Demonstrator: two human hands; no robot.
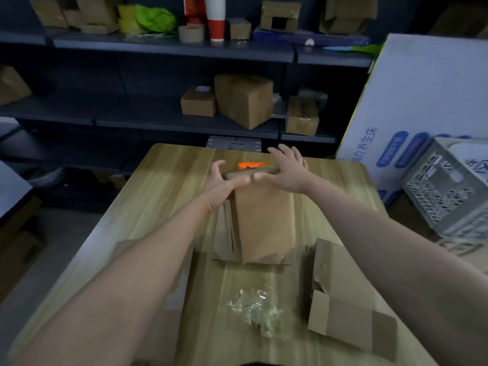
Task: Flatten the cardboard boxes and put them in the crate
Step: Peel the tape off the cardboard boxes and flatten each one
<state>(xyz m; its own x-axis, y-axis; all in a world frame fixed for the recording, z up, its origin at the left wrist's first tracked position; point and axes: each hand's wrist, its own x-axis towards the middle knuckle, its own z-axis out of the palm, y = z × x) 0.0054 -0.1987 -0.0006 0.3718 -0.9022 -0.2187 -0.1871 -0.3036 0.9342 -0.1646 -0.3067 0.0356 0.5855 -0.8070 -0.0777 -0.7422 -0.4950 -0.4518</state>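
While the tall brown cardboard box [264,223] stands mid-worktop [169,180], the left hand [224,178] and right hand [286,171], fingers spread, press its far top edge unclasped; light, stiff board likely folds best along creases, grey perforated plastic crate [446,191] at right.

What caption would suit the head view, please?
Both hands, left hand and right hand, press a cardboard box on the wooden table.

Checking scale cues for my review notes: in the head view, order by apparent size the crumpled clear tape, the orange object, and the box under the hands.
1. Box
2. Crumpled clear tape
3. Orange object, mostly hidden, so unsure
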